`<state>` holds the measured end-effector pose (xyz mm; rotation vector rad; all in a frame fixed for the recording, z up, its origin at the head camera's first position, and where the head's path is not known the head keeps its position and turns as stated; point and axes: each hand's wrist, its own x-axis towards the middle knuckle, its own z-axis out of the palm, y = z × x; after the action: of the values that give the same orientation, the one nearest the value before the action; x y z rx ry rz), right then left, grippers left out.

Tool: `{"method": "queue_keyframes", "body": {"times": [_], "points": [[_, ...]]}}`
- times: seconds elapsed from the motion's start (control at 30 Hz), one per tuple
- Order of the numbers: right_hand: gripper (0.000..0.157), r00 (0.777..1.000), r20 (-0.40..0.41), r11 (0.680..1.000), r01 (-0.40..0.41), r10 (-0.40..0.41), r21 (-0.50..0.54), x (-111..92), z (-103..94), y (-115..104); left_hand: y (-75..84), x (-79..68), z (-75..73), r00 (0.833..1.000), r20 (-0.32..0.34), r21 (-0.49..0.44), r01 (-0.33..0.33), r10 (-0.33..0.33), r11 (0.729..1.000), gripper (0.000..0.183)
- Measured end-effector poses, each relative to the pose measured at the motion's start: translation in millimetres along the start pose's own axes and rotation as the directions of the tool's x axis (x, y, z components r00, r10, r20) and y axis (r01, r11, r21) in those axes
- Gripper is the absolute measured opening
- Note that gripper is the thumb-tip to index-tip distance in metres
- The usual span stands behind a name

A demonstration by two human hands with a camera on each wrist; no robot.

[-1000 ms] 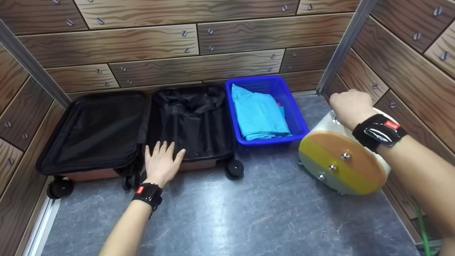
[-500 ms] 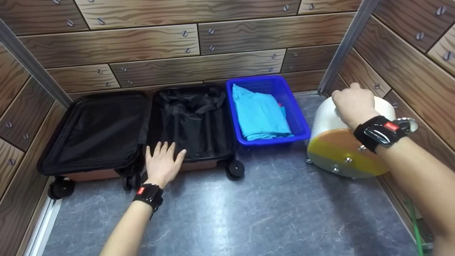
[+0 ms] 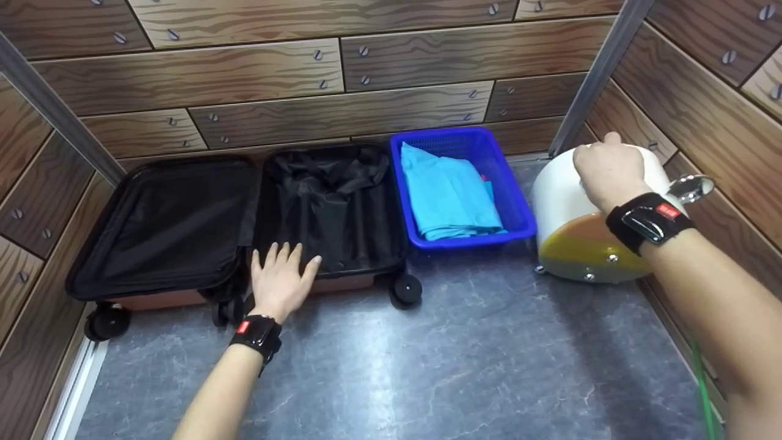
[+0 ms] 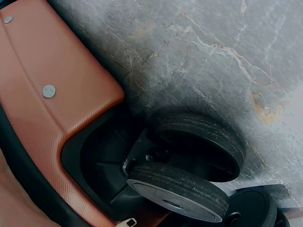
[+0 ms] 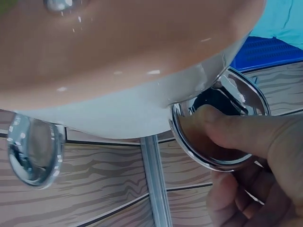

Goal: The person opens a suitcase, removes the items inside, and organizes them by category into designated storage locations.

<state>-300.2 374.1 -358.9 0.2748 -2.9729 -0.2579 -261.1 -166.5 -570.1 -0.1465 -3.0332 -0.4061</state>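
Observation:
My left hand [image 3: 280, 281] rests with spread, straight fingers on the front edge of an open black-lined suitcase [image 3: 333, 220]. In the left wrist view the suitcase's copper-coloured shell [image 4: 61, 71] and caster wheels [image 4: 184, 189] show. At the right, my right hand [image 3: 611, 174] grips a chrome ring [image 5: 227, 163] on a white drum-shaped object [image 3: 556, 189]; its thumb lies through the ring in the right wrist view. The object's flat face [image 3: 571, 244] carries orange, yellow and grey-green stripes and chrome knobs. A second chrome loop [image 5: 35, 156] sticks out. Whether it touches the floor, I cannot tell.
A blue plastic basket [image 3: 525, 232] with folded turquoise cloth [image 3: 452, 195] stands between suitcase and drum-shaped object. Wood-patterned walls [image 3: 244, 73] close off the back and sides. Grey marbled floor [image 3: 427, 366] spreads in front. A green cord [image 3: 702, 391] hangs at the lower right.
My right hand has moved the drum-shaped object away from me, towards the back wall, and tipped it so more of its white side and the second chrome loop show. The left hand stays put.

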Motion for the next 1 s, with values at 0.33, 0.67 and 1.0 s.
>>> {"method": "queue_keyframes", "body": {"times": [0.33, 0.67, 1.0], "points": [[0.008, 0.998, -0.063, 1.0, -0.018, 0.017, -0.019, 14, 5.4, -1, 0.5, -0.9, -0.2, 1.0, -0.012, 0.007, -0.004, 0.004, 1.0, 0.077], [0.011, 0.993, -0.11, 0.999, -0.037, 0.037, -0.004, 33, 11.5, -2, -0.5, -0.7, 0.7, 1.0, -0.016, 0.023, -0.001, 0.001, 1.0, 0.082], [0.019, 0.971, -0.218, 0.995, -0.089, 0.095, 0.039, 52, 23.0, -4, -1.3, -0.9, 1.4, 1.0, -0.026, 0.019, 0.006, -0.005, 1.0, 0.079]]}}
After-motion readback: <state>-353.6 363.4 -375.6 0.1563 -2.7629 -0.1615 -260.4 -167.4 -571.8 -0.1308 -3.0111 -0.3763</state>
